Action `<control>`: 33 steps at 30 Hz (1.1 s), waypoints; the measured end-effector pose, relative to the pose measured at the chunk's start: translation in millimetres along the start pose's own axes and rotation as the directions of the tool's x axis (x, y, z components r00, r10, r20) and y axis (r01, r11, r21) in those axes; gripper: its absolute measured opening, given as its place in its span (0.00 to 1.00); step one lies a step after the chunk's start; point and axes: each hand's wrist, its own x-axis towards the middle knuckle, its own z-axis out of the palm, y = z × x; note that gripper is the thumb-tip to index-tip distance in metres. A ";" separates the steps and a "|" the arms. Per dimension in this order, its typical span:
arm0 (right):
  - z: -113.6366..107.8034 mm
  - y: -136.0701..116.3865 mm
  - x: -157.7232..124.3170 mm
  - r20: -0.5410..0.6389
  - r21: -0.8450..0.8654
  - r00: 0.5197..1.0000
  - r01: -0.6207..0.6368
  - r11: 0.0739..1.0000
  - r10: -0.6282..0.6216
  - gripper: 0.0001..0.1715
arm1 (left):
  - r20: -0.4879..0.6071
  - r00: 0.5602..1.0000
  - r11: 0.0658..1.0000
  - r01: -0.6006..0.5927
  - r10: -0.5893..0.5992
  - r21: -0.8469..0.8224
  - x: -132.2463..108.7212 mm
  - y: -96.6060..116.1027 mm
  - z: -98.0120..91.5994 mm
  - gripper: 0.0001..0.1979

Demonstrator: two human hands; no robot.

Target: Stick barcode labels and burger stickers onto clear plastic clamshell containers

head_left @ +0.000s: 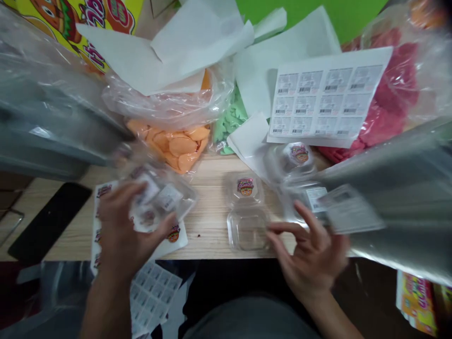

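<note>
Clamshell [157,200], clear and blurred, was clamped in the curled fingers of the left hand [123,230], over a sticker sheet [174,235]. Right hand [310,254] had its fingers spread, tips at the tub [247,228], which lay open near the table [208,188] edge. Behind lay orange pieces [180,146] and a barcode sheet [328,99].

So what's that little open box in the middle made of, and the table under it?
The little box looks like thin clear plastic, glossy: the table shows straight through it. That table looks like pale wood, or maybe a wood-print top, matt, with fine grain lines.
</note>
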 end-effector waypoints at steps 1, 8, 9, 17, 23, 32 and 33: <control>-3.5 -7.9 4.7 -0.019 0.024 1.000 -0.021 0.999 0.022 0.46 | 0.042 0.999 0.998 -0.002 -0.001 0.057 -8.5 -4.7 5.7 0.35; -3.3 -21.4 24.7 0.247 0.074 0.924 -0.320 0.945 0.293 0.42 | -0.036 0.998 0.970 -0.045 0.055 0.238 -25.6 22.5 29.4 0.33; -0.8 -18.9 23.7 0.253 0.062 0.920 -0.325 0.944 0.300 0.41 | -0.047 0.993 0.974 -0.096 0.108 0.204 -26.5 34.0 31.3 0.32; 10.2 -7.7 13.3 0.324 -0.152 0.927 -0.146 0.978 0.189 0.42 | 0.159 0.930 0.941 -0.310 0.330 -0.138 -47.2 89.4 68.4 0.15; 19.5 7.2 -4.0 0.208 -0.294 0.978 0.069 0.953 -0.007 0.46 | 0.276 0.895 0.936 -0.328 0.351 -0.127 -40.4 91.5 83.5 0.11; -8.4 -2.5 -7.5 -0.023 -0.111 0.997 0.074 0.991 -0.077 0.44 | 0.468 0.820 0.944 -0.306 0.328 -0.126 -17.9 104.6 76.8 0.36; -12.1 -2.1 -9.2 -0.021 -0.085 0.997 0.078 0.993 -0.080 0.44 | 0.484 0.815 0.948 -0.285 0.319 -0.145 -14.5 103.1 74.4 0.36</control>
